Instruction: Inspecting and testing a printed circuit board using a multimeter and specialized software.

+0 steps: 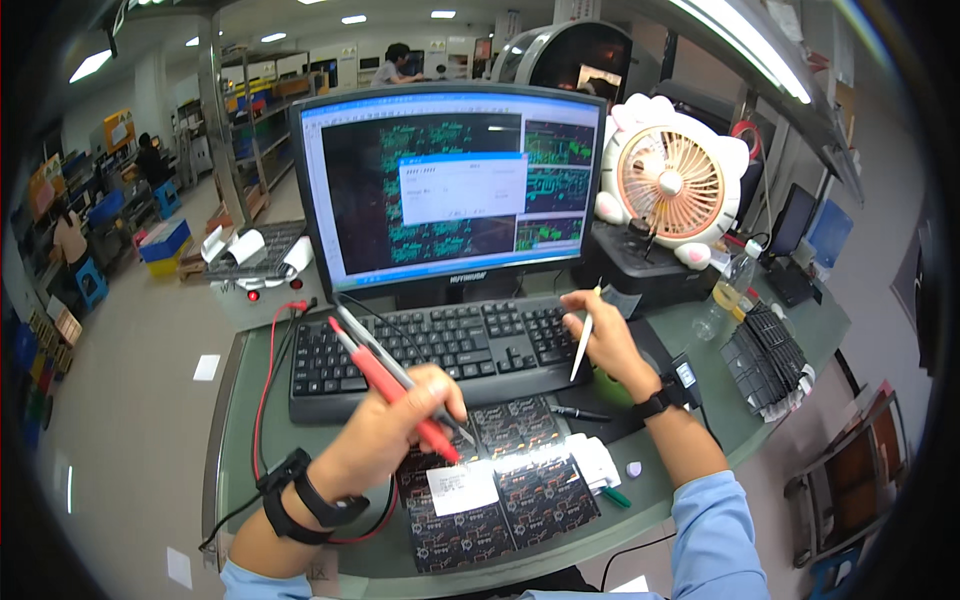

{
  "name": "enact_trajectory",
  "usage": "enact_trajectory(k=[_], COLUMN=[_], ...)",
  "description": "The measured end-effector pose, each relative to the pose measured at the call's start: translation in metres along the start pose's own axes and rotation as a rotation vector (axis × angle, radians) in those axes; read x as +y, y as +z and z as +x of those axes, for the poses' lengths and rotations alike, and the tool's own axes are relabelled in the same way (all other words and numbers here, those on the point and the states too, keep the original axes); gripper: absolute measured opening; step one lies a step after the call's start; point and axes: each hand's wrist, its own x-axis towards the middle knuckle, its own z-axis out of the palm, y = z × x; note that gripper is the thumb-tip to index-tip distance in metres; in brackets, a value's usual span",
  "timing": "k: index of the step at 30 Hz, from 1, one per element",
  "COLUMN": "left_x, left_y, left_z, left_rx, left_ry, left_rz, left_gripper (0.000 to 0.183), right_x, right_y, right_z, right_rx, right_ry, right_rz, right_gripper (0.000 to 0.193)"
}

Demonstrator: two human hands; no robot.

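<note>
My left hand (375, 440) is closed around a red test probe (385, 378) and a grey one, above the near left part of a black keyboard (430, 350). Below that hand lies a dark printed circuit board panel (545, 490), with a white paper label (462, 488) on it. My right hand (615, 345) is at the keyboard's number pad, a slim white pen-like stick (584, 340) held between its fingers. Whether a fingertip presses a key cannot be made out. Beyond the keyboard, a monitor (350, 190) shows board layouts and a pale dialog window.
A black pen (580, 413), a green-capped pen (615, 497) and crumpled white tissue (595, 460) lie by the panel. A cat-shaped fan (670, 180), a bottle (735, 275) and black slotted trays (765, 360) stand on the right. Red and black cables run along the left.
</note>
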Motion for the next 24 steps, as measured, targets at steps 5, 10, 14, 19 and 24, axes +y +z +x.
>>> enact_trajectory(k=[5, 10, 14, 19, 24], left_x=[0.018, 0.019, 0.029, 0.027, 0.026], left_y=[-0.021, -0.033, -0.036, -0.032, -0.034], left_z=[-0.002, -0.004, -0.007, -0.009, -0.009], left_rx=[0.026, -0.013, -0.136, -0.212, -0.265], left_ry=[-0.009, 0.008, -0.008, 0.02, -0.014], left_rz=[-0.182, -0.168, -0.047, 0.111, 0.156], left_gripper=[0.026, 0.027, 0.025, 0.025, 0.027], right_x=[-0.001, -0.008, -0.006, -0.008, -0.01], right_y=[0.003, 0.001, 0.001, 0.002, 0.001], right_z=[-0.003, -0.003, -0.004, -0.004, -0.002], right_rx=[0.035, 0.081, 0.088, 0.091, 0.069], right_ry=[-0.012, -0.024, -0.025, -0.015, -0.016], right_rz=[-0.004, 0.009, 0.031, 0.051, -0.002], right_gripper=[0.028, 0.027, 0.026, 0.021, 0.011])
